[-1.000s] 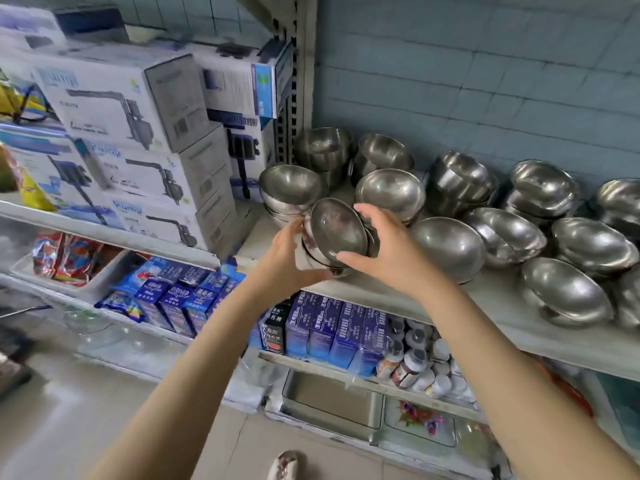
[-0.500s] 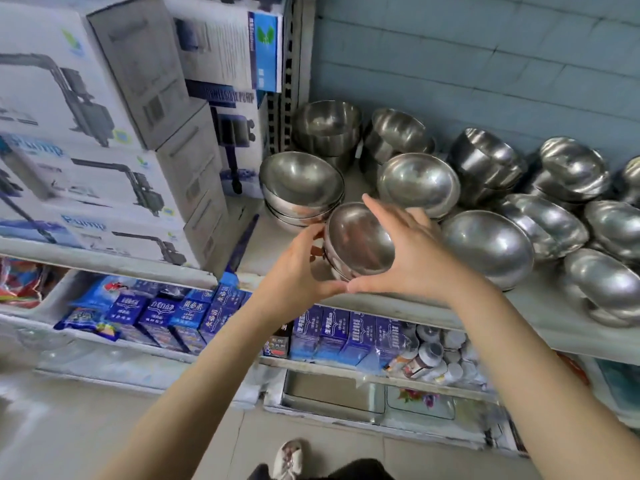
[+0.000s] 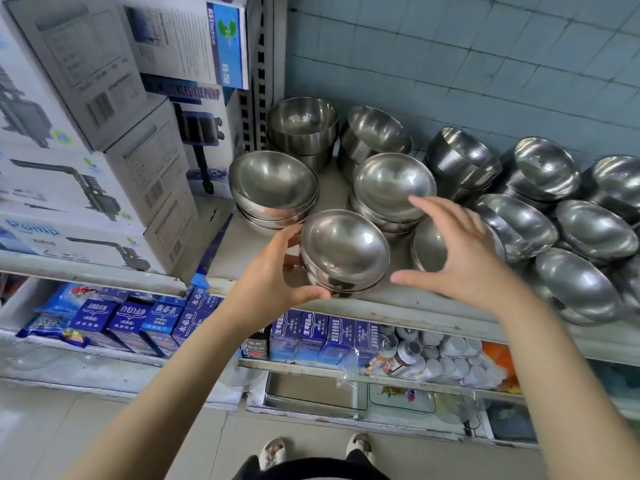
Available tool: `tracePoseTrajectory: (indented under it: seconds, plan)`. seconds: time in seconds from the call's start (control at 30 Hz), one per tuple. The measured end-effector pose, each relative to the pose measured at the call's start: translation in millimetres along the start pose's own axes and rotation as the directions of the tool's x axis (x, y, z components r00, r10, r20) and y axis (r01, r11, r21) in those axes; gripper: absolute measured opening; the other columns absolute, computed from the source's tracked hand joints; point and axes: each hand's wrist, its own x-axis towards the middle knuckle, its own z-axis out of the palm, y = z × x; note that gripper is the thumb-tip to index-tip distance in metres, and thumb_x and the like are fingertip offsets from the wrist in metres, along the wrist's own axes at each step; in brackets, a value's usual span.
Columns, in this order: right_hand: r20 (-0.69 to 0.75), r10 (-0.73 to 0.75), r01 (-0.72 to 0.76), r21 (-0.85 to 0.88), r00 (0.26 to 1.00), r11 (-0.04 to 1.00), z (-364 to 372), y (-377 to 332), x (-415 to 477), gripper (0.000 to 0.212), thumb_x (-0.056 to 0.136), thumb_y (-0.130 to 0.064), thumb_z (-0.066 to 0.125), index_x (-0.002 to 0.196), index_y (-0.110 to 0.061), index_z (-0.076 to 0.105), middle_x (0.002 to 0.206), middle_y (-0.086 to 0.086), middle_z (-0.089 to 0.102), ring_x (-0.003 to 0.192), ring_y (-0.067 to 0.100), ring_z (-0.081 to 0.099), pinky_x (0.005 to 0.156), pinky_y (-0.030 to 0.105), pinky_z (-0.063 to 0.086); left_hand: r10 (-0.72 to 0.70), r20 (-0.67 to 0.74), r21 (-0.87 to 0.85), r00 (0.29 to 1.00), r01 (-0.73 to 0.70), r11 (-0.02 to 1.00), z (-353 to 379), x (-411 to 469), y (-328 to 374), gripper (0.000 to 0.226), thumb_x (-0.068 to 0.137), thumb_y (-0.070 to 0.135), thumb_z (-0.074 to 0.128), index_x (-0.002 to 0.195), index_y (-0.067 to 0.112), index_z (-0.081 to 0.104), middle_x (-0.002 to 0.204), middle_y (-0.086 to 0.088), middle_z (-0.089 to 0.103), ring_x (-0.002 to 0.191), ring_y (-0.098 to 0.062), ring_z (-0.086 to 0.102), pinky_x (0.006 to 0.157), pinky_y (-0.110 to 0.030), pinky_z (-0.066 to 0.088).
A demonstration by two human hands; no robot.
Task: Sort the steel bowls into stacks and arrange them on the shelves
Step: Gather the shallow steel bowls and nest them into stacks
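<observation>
At nine o'clock we see the pump boxes (image 3: 104,161) piled on the neighbouring shelf, with blue cartons (image 3: 138,323) on the level under them. Moving toward the centre, our left hand (image 3: 277,285) cups the small stack of steel bowls (image 3: 344,252), thumb under its near edge and fingers curled round its left side; the stack sits at the front lip of the shelf (image 3: 398,303), tilted a little toward us. At eleven o'clock from it stands a wider stack of shallow bowls (image 3: 273,187), just beside the held one, and at twelve o'clock behind that a deeper pair (image 3: 303,128) against the upright post. At one o'clock from the held stack another stack (image 3: 393,187) rises, its top bowl tilted forward. Our right hand (image 3: 457,258) hovers at three o'clock of the held stack, fingers spread and curved, thumb pointing at the bowls but apart from them, holding nothing; it covers part of a bowl (image 3: 429,247) lying behind it. Further toward three o'clock more bowls (image 3: 588,233) lie tipped and overlapping along the shelf, near the tiled wall (image 3: 485,64)
</observation>
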Motion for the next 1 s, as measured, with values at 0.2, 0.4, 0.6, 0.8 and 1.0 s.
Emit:
tracePoseTrajectory:
  seconds: [0.2,0.4,0.6,0.8,1.0]
  plan:
    - [-0.068,0.254,-0.262,-0.163,0.965,0.951,0,40,-17,0.121,0.06,-0.073,0.076,0.155,-0.045,0.008,0.168,-0.008,-0.004,0.153,0.019,-0.005,0.121,0.052,0.004,0.019,0.036,-0.018,0.999,-0.018,1.0,14,3,7,0.109,0.051,0.052,0.082,0.145,0.026,0.031,0.13,0.016,0.049,0.096,0.01,0.058,0.078,0.003,0.042]
    - [-0.036,0.275,-0.277,-0.134,0.961,0.951,-4,49,-20,0.124,0.058,-0.075,0.076,0.155,-0.044,0.006,0.168,-0.007,-0.003,0.153,0.013,-0.009,0.122,0.054,0.008,0.035,0.053,0.018,0.998,-0.036,0.999,15,4,9,0.108,0.055,0.048,0.082,0.146,0.023,0.029,0.125,0.02,0.046,0.09,0.022,0.054,0.075,0.005,0.04]
    - [-0.073,0.236,-0.237,-0.015,0.969,0.971,-10,44,-22,0.111,0.06,-0.064,0.081,0.152,-0.04,0.023,0.158,-0.007,0.027,0.148,0.016,0.013,0.12,0.049,0.02,0.037,0.067,0.031,0.997,-0.039,0.999,14,4,12,0.109,0.054,0.049,0.081,0.146,0.023,0.029,0.127,0.018,0.046,0.094,0.009,0.056,0.088,-0.015,0.045]
    - [-0.169,0.175,-0.117,0.306,0.97,0.945,-24,14,-28,0.1,0.057,-0.068,0.081,0.141,-0.056,0.027,0.153,-0.016,0.031,0.142,0.013,0.029,0.109,0.043,0.032,0.041,0.073,0.037,0.996,-0.044,0.998,14,2,15,0.108,0.057,0.046,0.08,0.148,0.023,0.026,0.128,0.025,0.041,0.091,0.013,0.054,0.086,-0.01,0.042]
    - [-0.021,0.025,-0.018,0.288,0.999,0.958,4,-50,-11,0.097,0.062,-0.063,0.082,0.142,-0.053,0.028,0.149,-0.011,0.031,0.137,0.01,0.03,0.098,0.033,0.03,0.045,0.063,0.024,0.997,-0.047,0.999,17,2,4,0.101,0.064,0.046,0.083,0.146,0.034,0.026,0.118,0.041,0.045,0.098,0.011,0.06,0.093,-0.025,0.051]
